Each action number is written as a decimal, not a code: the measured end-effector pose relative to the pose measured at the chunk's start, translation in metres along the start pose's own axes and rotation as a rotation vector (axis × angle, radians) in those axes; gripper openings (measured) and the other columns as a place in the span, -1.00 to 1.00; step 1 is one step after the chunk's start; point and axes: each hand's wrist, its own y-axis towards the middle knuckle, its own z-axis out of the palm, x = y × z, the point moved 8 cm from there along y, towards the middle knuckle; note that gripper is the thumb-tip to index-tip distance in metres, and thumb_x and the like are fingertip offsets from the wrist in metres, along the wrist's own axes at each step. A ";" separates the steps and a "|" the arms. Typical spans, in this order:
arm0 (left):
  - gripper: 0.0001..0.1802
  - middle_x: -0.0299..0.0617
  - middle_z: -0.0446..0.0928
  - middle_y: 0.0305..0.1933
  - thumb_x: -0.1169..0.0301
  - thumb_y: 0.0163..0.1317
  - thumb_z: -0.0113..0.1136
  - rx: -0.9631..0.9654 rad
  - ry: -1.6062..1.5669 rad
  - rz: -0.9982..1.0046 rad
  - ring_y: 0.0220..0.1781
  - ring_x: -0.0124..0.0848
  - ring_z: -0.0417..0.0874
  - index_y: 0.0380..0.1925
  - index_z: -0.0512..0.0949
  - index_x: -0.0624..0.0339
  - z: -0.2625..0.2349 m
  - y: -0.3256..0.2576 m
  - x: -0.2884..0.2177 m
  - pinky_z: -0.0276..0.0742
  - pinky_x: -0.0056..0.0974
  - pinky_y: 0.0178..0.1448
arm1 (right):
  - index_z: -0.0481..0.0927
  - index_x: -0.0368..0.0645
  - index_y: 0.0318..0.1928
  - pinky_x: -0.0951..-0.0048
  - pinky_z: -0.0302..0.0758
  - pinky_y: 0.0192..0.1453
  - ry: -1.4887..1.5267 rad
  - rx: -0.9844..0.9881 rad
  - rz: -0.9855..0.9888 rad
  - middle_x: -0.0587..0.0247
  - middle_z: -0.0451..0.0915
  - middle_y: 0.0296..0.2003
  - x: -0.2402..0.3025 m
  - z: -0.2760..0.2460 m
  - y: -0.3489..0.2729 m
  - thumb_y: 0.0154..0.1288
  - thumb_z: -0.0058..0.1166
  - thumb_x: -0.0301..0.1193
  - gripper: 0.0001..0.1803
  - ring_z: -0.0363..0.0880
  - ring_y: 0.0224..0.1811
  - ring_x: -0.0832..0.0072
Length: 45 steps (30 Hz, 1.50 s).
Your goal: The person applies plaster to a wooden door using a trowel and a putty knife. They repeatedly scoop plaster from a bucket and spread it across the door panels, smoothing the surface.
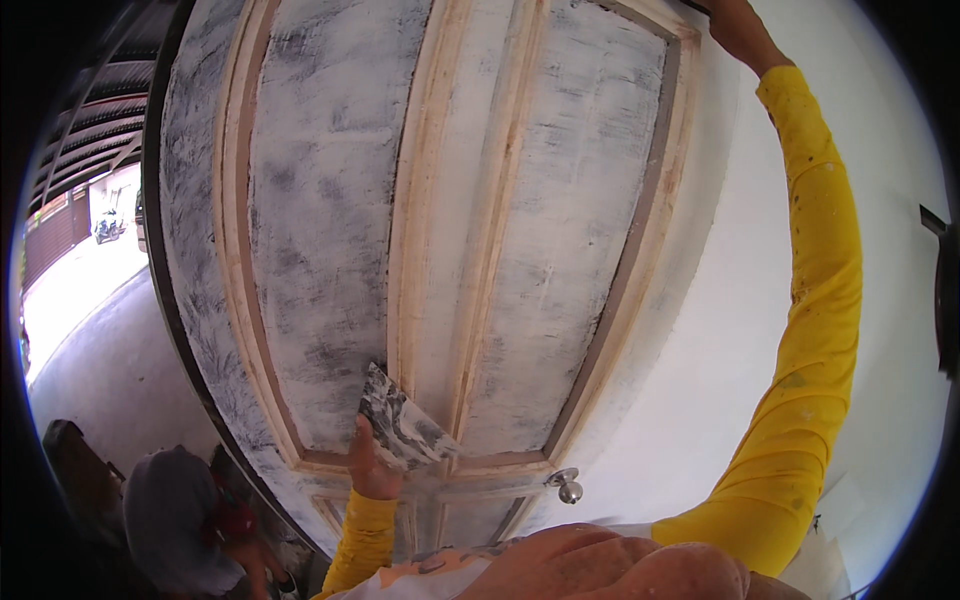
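Head camera view: a worker in yellow sleeves [825, 250] faces a panelled door [190, 200] patchily coated in white over dark grey, the left hand [375, 472] gripping a smeared flat sheet [405, 425] in front of the bottom of the left panel [330, 250]; whether sheet and door touch cannot be told. The right hand [745, 35] is raised near the top right corner of the right panel [575, 190], cut off by the picture's edge; a dark sliver shows at its fingers, but its grip cannot be told. Judging by the streaky coat, long, light, even strokes would serve best, with the sheet close by and the tan mouldings [425, 200] wiped clean of smears
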 end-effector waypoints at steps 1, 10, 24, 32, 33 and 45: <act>-0.42 -0.18 0.52 0.33 0.08 0.54 0.13 0.005 0.005 0.007 0.35 -0.29 0.53 0.36 0.41 0.26 0.001 0.000 0.000 0.43 -0.10 0.44 | 0.63 -0.06 0.23 0.17 0.48 0.38 -0.044 0.005 0.017 0.11 0.66 0.19 -0.011 0.008 -0.017 0.22 -0.13 -0.74 -0.40 0.58 0.26 0.11; -0.51 -0.21 0.60 0.29 0.13 0.52 0.16 -0.010 -0.039 0.028 0.27 -0.29 0.62 0.28 0.52 0.21 -0.015 0.004 0.006 0.52 -0.12 0.37 | 0.57 0.11 0.36 0.19 0.50 0.39 -0.048 0.058 0.393 0.20 0.65 0.23 -0.075 0.004 -0.066 0.26 -0.19 -0.74 -0.28 0.60 0.23 0.08; -0.50 -0.20 0.58 0.31 0.14 0.55 0.12 -0.065 -0.063 -0.030 0.31 -0.30 0.60 0.31 0.50 0.23 -0.011 0.002 0.004 0.49 -0.12 0.41 | 0.50 -0.09 0.38 0.13 0.43 0.39 -0.002 -0.015 0.036 0.19 0.48 0.41 0.061 0.008 0.112 0.23 -0.12 -0.65 -0.33 0.41 0.44 0.27; -0.52 -0.23 0.59 0.29 0.14 0.54 0.14 0.024 -0.058 -0.096 0.30 -0.31 0.60 0.28 0.52 0.21 -0.006 0.004 0.004 0.48 -0.12 0.41 | 0.68 -0.06 0.17 0.20 0.56 0.30 0.123 0.002 0.025 0.11 0.67 0.18 0.011 -0.026 0.054 0.19 -0.13 -0.70 -0.42 0.63 0.19 0.10; -0.52 -0.23 0.59 0.29 0.14 0.53 0.15 0.035 -0.061 -0.094 0.30 -0.31 0.60 0.28 0.53 0.21 -0.006 0.004 0.004 0.48 -0.13 0.41 | 0.71 -0.07 0.12 0.20 0.57 0.29 0.130 -0.034 0.000 0.09 0.70 0.13 0.012 -0.036 0.063 0.18 -0.13 -0.71 -0.44 0.66 0.16 0.07; -0.51 -0.21 0.60 0.27 0.12 0.52 0.17 -0.016 -0.078 -0.040 0.27 -0.29 0.62 0.27 0.53 0.21 -0.010 0.000 0.006 0.50 -0.13 0.39 | 0.72 -0.01 0.13 0.07 0.59 0.18 0.032 0.042 0.045 0.01 0.73 0.00 0.046 -0.012 0.143 0.14 -0.10 -0.64 -0.43 0.66 0.07 -0.01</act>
